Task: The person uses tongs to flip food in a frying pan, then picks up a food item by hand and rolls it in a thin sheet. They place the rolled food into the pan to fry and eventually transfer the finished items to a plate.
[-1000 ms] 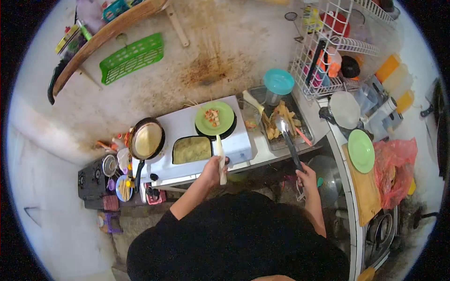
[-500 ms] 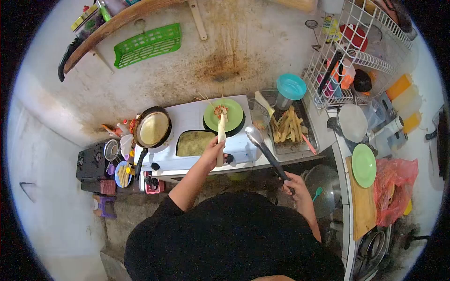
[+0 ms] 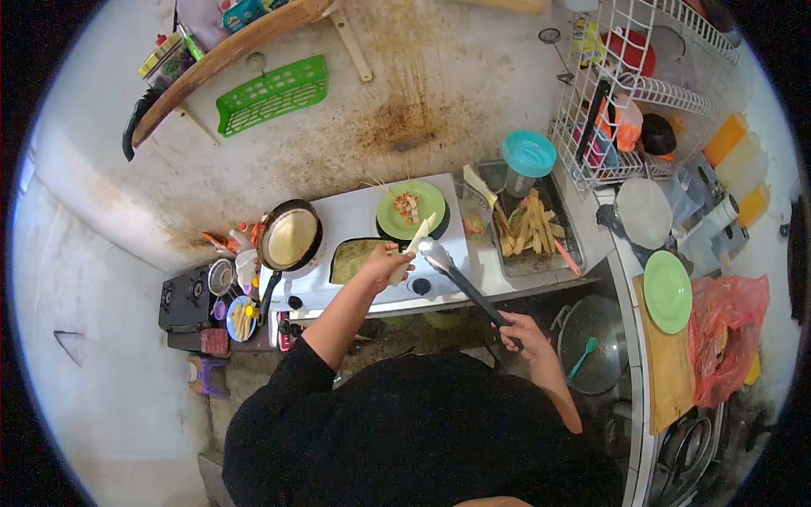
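My left hand is closed round a long pale strip, which tilts up and to the right. In my right hand are black-handled tongs, their pale tips beside the strip. Just behind, a green plate with skewers and small red and white pieces rests on the right burner of the white stove. A flat greenish sheet lies at the stove's middle. On the left burner stands a frying pan with a pale round layer inside.
Right of the stove, a tray holds brownish-yellow strips, with a turquoise bowl behind it. A wire dish rack stands at the back right. Another green plate and a red plastic bag lie on the right counter.
The strip in my left hand has tilted from upright to the right, and the hand has turned with it. The tongs' tips have come closer to the strip. The view has shifted slightly.
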Demonstrator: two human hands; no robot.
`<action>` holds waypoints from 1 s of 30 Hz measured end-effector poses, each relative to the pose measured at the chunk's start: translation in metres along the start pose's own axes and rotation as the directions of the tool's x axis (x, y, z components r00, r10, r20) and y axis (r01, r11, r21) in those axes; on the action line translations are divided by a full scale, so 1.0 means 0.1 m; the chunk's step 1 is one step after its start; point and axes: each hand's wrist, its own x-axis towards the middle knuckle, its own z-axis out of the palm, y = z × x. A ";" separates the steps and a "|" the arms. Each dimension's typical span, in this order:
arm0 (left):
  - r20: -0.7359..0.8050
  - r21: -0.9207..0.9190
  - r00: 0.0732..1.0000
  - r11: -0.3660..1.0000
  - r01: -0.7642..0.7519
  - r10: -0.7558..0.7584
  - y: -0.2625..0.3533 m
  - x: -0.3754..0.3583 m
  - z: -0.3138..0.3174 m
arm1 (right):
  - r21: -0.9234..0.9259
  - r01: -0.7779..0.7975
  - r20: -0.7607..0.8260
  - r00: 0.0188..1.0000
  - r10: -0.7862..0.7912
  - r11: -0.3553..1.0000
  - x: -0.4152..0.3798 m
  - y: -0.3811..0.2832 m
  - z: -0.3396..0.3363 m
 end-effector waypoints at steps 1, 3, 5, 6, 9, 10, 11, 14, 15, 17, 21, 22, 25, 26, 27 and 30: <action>-0.012 0.022 1.000 1.000 -0.003 0.004 0.00 0.00 0.03 | -0.001 -0.006 0.005 1.000 0.006 1.000 0.00 0.01 -0.01; -0.011 0.024 1.000 1.000 -0.008 0.008 0.00 -0.03 0.06 | 0.003 -0.003 0.017 1.000 0.003 1.000 0.01 0.04 -0.05; -0.009 0.012 1.000 1.000 -0.015 0.015 -0.02 -0.06 0.09 | 0.016 0.011 0.033 0.999 -0.011 1.000 0.02 0.09 -0.09; -0.008 0.000 1.000 1.000 -0.018 0.018 -0.01 -0.09 0.11 | 0.005 0.007 0.024 1.000 -0.007 1.000 0.01 0.09 -0.10; 0.016 -0.055 1.000 0.998 -0.019 0.020 -0.07 -0.10 0.11 | -0.012 -0.006 0.008 1.000 0.006 1.000 -0.01 0.10 -0.11; 0.026 -0.078 0.999 0.997 -0.017 0.019 -0.10 -0.09 0.09 | -0.008 -0.008 0.007 1.000 0.008 1.000 -0.01 0.11 -0.11; 0.034 -0.125 0.999 0.992 -0.003 0.007 -0.13 -0.07 0.07 | -0.005 -0.011 0.007 1.000 0.011 1.000 -0.01 0.11 -0.12; 0.026 -0.276 0.999 0.961 0.037 -0.031 -0.19 -0.11 0.02 | 0.043 -0.022 0.030 0.999 0.021 0.999 0.00 0.10 -0.15; 0.003 -0.330 0.999 0.943 0.046 -0.047 -0.18 -0.24 0.01 | 0.068 -0.029 0.039 0.999 0.027 0.997 0.01 0.08 -0.14; -0.055 -0.404 0.994 0.913 0.060 -0.089 -0.29 -0.34 -0.10 | 0.072 -0.067 0.017 0.998 0.066 0.995 0.08 0.06 -0.14; -0.152 -0.417 0.960 0.896 0.152 -0.234 -0.85 -0.40 -0.53 | 0.107 -0.167 0.019 0.986 0.166 0.980 0.30 0.04 -0.07; -0.177 -0.373 0.952 0.912 0.170 -0.249 -0.98 -0.50 -0.59 | 0.119 -0.193 0.007 0.981 0.193 0.974 0.40 0.04 -0.02; -0.178 -0.407 0.924 0.880 0.244 -0.338 -1.17 -0.95 -0.78 | 0.023 -0.234 0.021 0.972 0.233 0.972 0.79 -0.02 0.29; -0.200 -0.435 0.918 0.871 0.230 -0.343 -1.24 -1.03 -0.85 | -0.016 -0.254 0.028 0.967 0.255 0.967 0.91 -0.04 0.39; -0.206 -0.475 0.914 0.852 0.219 -0.349 -1.31 -1.07 -0.97 | -0.028 -0.245 0.026 0.969 0.246 0.969 1.03 -0.07 0.54; -0.222 -0.585 0.914 0.797 0.154 -0.340 -1.52 -1.23 -1.35 | -0.070 -0.236 0.054 0.969 0.240 0.969 1.43 -0.09 1.13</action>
